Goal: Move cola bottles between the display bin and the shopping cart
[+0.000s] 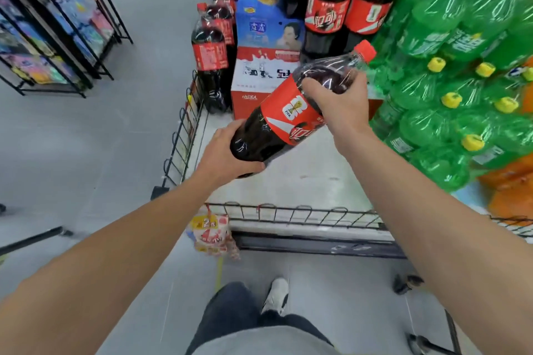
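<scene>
A large cola bottle (284, 118) with a red label and red cap is held tilted above the display bin (302, 215), cap pointing up and to the right. My left hand (223, 153) cups its dark base from below. My right hand (337, 104) grips its shoulder just under the neck. The bin has a low black wire fence and a pale floor. More cola bottles (212, 46) stand in a row along the bin's left edge, and others (328, 6) are stacked at the back. The shopping cart itself is not clearly in view.
Green soda bottles (450, 66) with yellow caps fill the right side, orange ones (507, 181) below them. A red and blue carton (265, 66) stands in the bin's back. A black wire rack (57, 23) is at the far left. Snack packs (212, 232) hang from the bin's front.
</scene>
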The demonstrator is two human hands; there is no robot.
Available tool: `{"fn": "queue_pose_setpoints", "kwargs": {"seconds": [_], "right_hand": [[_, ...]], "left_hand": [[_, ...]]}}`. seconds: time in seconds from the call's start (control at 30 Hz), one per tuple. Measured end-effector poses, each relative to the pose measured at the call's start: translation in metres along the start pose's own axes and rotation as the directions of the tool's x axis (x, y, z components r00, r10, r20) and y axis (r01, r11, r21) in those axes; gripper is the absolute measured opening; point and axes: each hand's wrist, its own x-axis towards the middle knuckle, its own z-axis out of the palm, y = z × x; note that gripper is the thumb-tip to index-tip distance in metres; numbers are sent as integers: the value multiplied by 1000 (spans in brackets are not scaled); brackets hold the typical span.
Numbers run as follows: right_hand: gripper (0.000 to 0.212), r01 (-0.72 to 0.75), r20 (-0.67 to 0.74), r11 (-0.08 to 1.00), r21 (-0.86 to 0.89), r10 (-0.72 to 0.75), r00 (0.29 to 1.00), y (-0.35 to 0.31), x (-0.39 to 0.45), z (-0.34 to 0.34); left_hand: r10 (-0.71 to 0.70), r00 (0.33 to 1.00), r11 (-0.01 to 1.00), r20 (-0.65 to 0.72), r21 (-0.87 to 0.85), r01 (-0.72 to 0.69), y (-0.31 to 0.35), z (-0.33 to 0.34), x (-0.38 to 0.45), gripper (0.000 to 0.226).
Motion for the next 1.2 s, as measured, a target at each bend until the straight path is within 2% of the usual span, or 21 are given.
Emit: {"fn": "queue_pose_setpoints", "kwargs": {"seconds": [0.3,0.67,0.83,1.0,1.1,1.2], "right_hand": [[88,-10,-136,997,-81,-2,991,-15,107,46],[72,-10,-281,989,-146,-32,959,-19,205,89],[71,-6,-356,986,-169,-55,933,-12,226,95],[72,24,-402,962,-271,-136,905,-20,227,107],[72,78,-381,936,-343,-215,899,-28,221,120],[80,112,-309,895,-431,-263,914,-35,217,133]], "left_hand": [[93,991,995,100,-50,-89,-5,-9,148,93],[130,955,989,265,-103,-106,-7,-3,292,101],[175,928,983,329,-111,-147,-8,8,327,100],[222,905,974,362,-120,-191,-11,10,340,102],[255,900,965,353,-145,-217,-6,11,341,102],[197,915,979,353,-118,-165,-8,8,335,102]]}}
